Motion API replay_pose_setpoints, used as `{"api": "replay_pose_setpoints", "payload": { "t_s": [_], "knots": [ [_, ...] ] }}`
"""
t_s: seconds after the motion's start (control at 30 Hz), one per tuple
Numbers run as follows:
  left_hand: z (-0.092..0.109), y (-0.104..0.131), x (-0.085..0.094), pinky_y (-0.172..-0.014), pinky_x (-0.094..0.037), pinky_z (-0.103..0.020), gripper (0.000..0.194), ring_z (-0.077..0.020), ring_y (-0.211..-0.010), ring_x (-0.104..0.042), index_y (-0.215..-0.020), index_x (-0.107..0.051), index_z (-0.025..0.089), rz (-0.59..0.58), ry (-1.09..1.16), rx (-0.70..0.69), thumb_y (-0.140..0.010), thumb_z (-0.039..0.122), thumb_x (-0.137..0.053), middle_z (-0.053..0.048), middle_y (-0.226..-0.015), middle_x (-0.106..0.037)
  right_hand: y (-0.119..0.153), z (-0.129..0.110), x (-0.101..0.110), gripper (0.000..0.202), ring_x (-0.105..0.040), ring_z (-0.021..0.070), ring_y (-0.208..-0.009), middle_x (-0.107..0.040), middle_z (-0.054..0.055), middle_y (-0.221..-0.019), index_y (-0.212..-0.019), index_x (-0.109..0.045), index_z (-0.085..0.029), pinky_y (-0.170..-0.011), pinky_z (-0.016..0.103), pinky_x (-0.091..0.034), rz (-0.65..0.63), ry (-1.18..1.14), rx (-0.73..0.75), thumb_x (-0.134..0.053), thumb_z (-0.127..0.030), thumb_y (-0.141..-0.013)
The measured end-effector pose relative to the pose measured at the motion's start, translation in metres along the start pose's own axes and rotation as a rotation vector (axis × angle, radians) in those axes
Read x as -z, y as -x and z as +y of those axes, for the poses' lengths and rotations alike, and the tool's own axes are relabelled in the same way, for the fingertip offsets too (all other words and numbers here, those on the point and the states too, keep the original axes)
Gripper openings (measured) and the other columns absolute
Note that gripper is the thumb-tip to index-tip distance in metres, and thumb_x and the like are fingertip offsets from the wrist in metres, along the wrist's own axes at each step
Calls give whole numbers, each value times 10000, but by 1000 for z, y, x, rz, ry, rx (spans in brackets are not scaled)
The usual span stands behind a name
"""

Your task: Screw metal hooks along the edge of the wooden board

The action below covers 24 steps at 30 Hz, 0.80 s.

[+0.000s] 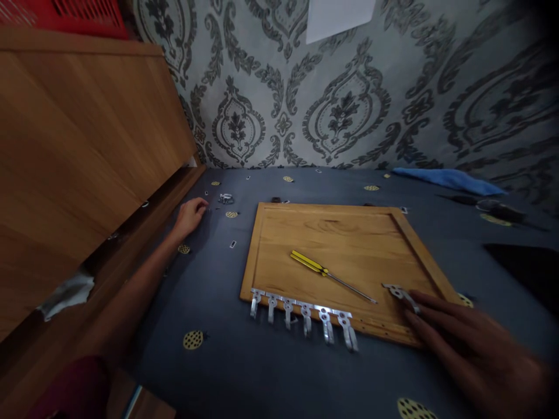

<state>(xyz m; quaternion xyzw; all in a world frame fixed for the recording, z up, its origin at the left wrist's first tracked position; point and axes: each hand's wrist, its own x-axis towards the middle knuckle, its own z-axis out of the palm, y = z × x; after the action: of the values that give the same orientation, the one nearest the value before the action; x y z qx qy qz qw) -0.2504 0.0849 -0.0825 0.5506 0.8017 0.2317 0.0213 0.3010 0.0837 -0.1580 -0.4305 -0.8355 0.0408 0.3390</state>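
Observation:
My right hand [476, 331] pinches a silver metal hook [399, 293] between its fingertips, over the right part of a framed wooden panel [323, 227]. Several similar metal hooks [306, 320] are lined up along the panel's near edge, jutting out past it. A screwdriver [312, 262] with a yellow and black handle lies across the panel, its tip pointing right. To the panel's left, my left hand [191, 215] rests on the dark cloth with its fingers drawn together. What they hold, if anything, is too small to make out. Just beyond those fingertips sits a small silver metal piece [226, 198].
A wooden cabinet [87, 110] stands along the left, with a red basket [65, 17] on top. Patterned wallpaper [283, 87] rises behind the pineapple-print cloth [244, 372]. At the back right lie a blue cloth [449, 179] and a dark tool [498, 206].

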Motion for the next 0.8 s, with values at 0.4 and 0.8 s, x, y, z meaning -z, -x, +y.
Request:
{"api": "replay_pose_setpoints", "payload": {
  "t_s": [0.4, 0.8],
  "knots": [
    [0, -29, -9, -917, -566, -461, 378, -238, -1085, -633, -1240, -584, 166, -137, -147, 54, -932, 382, -623, -103, -1253, -616, -1, -2, 3, 402, -707, 299, -1015, -728, 56, -1168, -988, -764, -303, -825, 485, -614, 37, 27, -30, -489, -588, -922],
    [11, -26, 1, -917, -566, -458, 380, -241, -1090, -632, -1242, -584, 169, -193, -3, 100, -929, 380, -628, -102, -1257, -614, -9, -14, 10, 540, -729, 297, -896, -771, 49, -1034, -926, -781, -282, -748, 503, -608, 62, 77, 4, -387, -649, -958]
  ]
}}
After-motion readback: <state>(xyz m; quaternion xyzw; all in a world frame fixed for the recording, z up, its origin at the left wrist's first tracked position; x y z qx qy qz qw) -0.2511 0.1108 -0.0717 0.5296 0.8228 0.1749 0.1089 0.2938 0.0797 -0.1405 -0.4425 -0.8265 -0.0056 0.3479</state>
